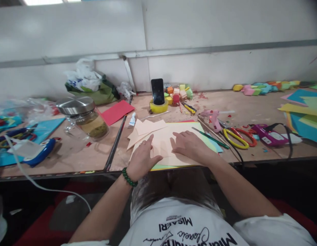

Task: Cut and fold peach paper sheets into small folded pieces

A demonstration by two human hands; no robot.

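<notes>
My left hand (143, 153), with a ring and a green bead bracelet at the wrist, rests on a stack of pale peach and cream paper (163, 159), thumb spread from the fingers. Across from it, my right hand (187, 146) lies on the same paper with its fingers apart. Both hands are open and hold nothing I can make out. Pointed peach paper pieces (149, 127) overlap the stack's upper left, close to my left fingertips. A slim green craft knife (212, 137) lies right of my right hand. Green and yellow sheets show under the stack.
A phone (157, 91) stands in a yellow tape roll (158, 107). Small paper cubes (176, 94) lie behind. At right are a pink glue gun (212, 118), yellow-handled scissors (235, 138) and a purple glue gun (269, 135). A lidded glass jar (89, 121) stands left.
</notes>
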